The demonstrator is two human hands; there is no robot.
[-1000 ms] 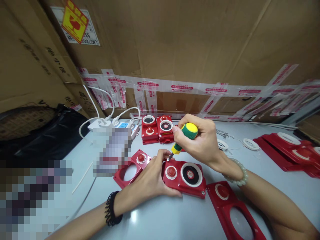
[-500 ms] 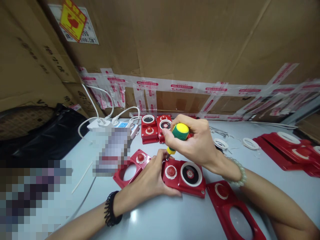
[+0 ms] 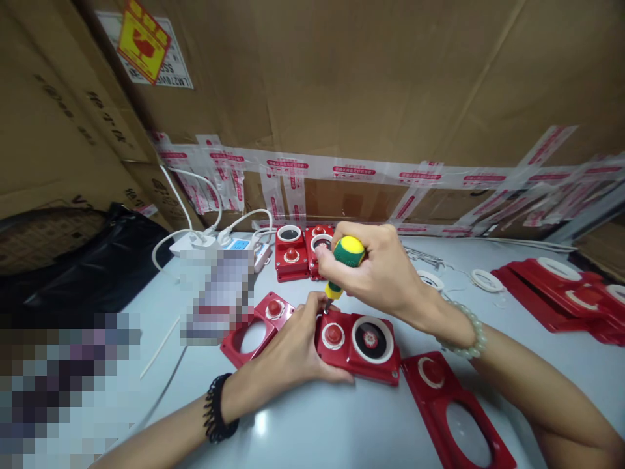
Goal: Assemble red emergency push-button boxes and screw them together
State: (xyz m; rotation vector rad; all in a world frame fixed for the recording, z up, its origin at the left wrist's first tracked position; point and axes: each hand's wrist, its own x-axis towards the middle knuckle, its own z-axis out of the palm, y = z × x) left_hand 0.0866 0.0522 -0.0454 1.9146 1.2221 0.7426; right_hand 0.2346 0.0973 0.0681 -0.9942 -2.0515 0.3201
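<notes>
A red box [image 3: 359, 345] with a red push-button and a white-ringed round dial lies on the grey table in front of me. My left hand [image 3: 293, 348] grips its left end, thumb along the near edge and fingertips at its far left corner. My right hand [image 3: 378, 273] is wrapped round a green and yellow screwdriver [image 3: 342, 264], held nearly upright with its tip at that same corner of the box.
Red cover plates lie at the box's left [image 3: 254, 329] and lower right [image 3: 459, 413]. More red boxes [image 3: 300, 251] stand behind; red parts [image 3: 561, 290] are stacked at right, near white rings [image 3: 486, 280]. A power strip with white cables [image 3: 215, 241] and a black bag [image 3: 88, 260] sit left. Cardboard walls surround.
My right hand has shifted a little left and turned on the screwdriver handle, which now stands more upright. The left hand and the red box have stayed put.
</notes>
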